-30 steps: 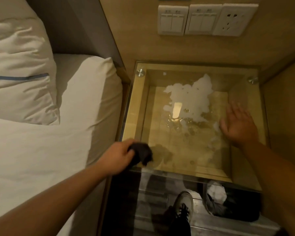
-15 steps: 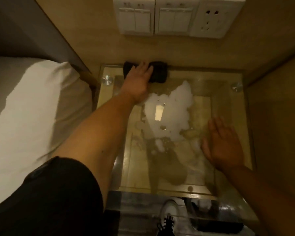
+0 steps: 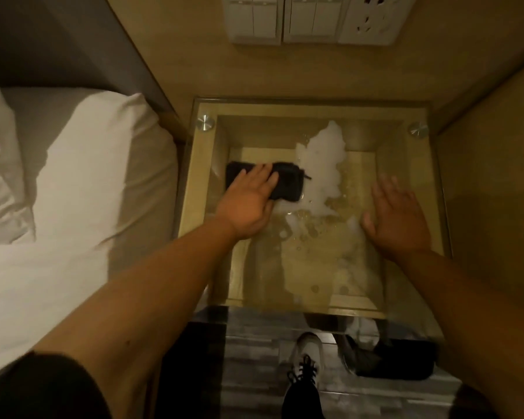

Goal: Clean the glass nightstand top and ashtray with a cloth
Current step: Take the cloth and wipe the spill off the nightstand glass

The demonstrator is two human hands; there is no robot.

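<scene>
The glass nightstand top (image 3: 412,182) fills the middle of the head view, with a patch of white foam (image 3: 321,167) and droplets across it. A dark folded cloth (image 3: 288,184) lies flat on the glass at the left of the foam. My left hand (image 3: 250,201) presses down on the cloth with fingers spread flat over it. My right hand (image 3: 395,216) rests flat on the glass at the right, palm down, fingers apart, holding nothing. No ashtray is in view.
A bed with white bedding (image 3: 73,192) runs along the left of the nightstand. Wall switches and a socket (image 3: 312,18) sit on the wooden panel behind it. A wooden wall (image 3: 490,207) closes the right side. My shoes (image 3: 307,361) show through the glass below.
My left hand has dragged the cloth from the back left edge of the glass toward me, to the left of the foam. My right hand has stayed flat on the glass.
</scene>
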